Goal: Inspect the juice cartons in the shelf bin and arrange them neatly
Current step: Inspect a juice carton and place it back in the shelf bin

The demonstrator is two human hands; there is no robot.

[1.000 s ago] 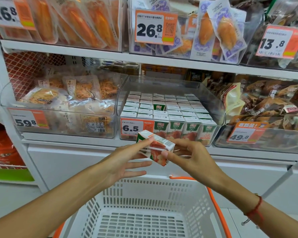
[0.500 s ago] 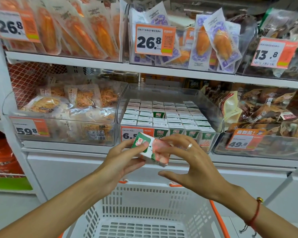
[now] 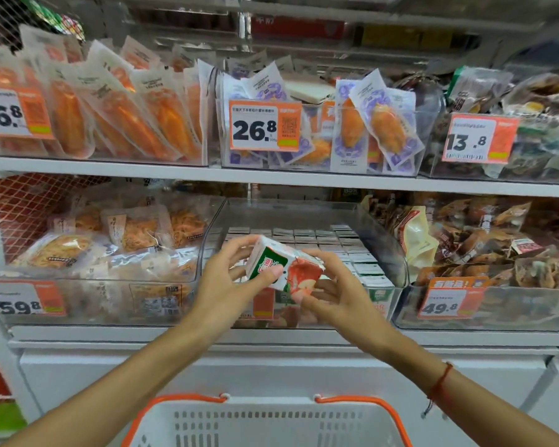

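Head camera looks down at two bare hands meeting in front of the middle shelf. A small white juice carton with a green panel and red fruit print (image 3: 283,269) sits tilted between them, held above the front edge of the clear plastic shelf bin (image 3: 389,250). The left hand (image 3: 229,285) grips the carton's green end, thumb across its face and fingers curled behind. The right hand (image 3: 333,291) pinches the fruit-printed end, thumb under it, fingers arched over the top; its fingertips blur against the carton, so exact contact is hard to read. Behind them, rows of white-topped juice cartons (image 3: 329,245) stand packed in the bin, though the hands cover the front rows and most of the bin's orange price tag. A red string bracelet (image 3: 441,380) circles the right wrist. Down below, a white perforated shopping basket with orange handles (image 3: 271,424) is cut off by the frame's bottom edge
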